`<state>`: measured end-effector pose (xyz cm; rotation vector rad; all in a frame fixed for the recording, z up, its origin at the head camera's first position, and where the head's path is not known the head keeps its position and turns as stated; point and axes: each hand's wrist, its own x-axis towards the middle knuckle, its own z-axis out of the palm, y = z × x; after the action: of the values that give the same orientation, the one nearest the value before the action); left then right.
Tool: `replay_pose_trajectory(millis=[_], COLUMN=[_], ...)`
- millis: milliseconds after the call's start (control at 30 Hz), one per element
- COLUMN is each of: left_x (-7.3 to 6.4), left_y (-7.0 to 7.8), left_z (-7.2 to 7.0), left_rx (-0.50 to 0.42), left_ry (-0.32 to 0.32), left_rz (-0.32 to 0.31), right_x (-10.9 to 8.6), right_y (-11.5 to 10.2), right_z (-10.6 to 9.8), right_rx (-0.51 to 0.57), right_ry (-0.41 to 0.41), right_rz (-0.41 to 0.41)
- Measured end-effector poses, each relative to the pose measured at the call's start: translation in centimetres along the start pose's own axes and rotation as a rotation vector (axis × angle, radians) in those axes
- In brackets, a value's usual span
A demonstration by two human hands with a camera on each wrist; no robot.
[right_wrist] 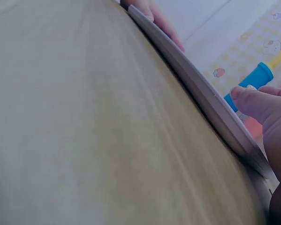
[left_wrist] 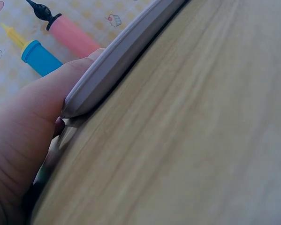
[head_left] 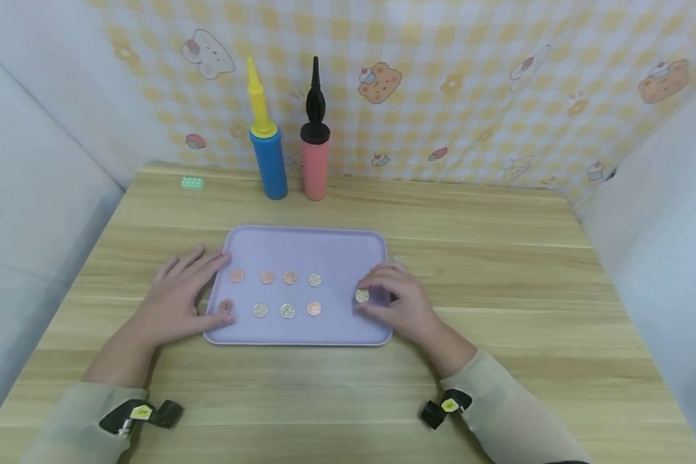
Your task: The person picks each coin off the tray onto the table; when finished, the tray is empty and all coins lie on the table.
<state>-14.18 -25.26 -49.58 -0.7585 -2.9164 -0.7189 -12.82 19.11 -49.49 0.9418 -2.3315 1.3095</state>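
Note:
A lilac tray [head_left: 348,245] lies on the table, with several copper and pale gold coins on it in two rows. Between thumb and index finger, my right hand [head_left: 399,298] pinches a pale gold coin [head_left: 362,296] over the tray's right part. In the right wrist view, the thumb [right_wrist: 253,101] shows above the tray rim. My left hand [head_left: 176,299] rests at the tray's left edge, fingers extended, with the thumb over the near-left corner. A copper coin [head_left: 226,305] lies just above that thumb, and another copper coin [head_left: 237,276] is near the index fingertip.
Behind the tray stand a blue pump [head_left: 270,164] with a yellow nozzle and a pink pump [head_left: 315,167] with a black nozzle. A mint-green toy brick [head_left: 192,183] sits at the back left. One small shiny piece [head_left: 399,258] lies right of the tray.

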Motion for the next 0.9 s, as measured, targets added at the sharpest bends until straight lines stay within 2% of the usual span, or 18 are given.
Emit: replay_pose_trajectory(millis=[167,433,600,733,900], left_x=[0.0,-0.2,0.1,0.2,0.1], left_y=[0.0,0.2,0.2,0.2,0.1], left_z=[0.1,-0.1,-0.1,-0.1,-0.1], left_rx=[0.000,0.001,0.001,-0.002,-0.007], left_ry=[0.001,0.005,-0.002,-0.002,0.004], left_rz=[-0.001,0.003,-0.005,-0.005,0.010], right_x=[-0.9,-3.0,-4.0,-4.4,-4.5], right_y=[-0.2,-0.6,-0.5,-0.6,-0.4], right_z=[-0.5,-2.4,-3.4,-3.8,-3.8], right_rx=[-0.035,-0.084,-0.155,-0.203,-0.242], right_ry=[0.016,0.125,0.170,0.181,0.180], right_rz=[0.017,0.012,0.066,0.119,0.144])
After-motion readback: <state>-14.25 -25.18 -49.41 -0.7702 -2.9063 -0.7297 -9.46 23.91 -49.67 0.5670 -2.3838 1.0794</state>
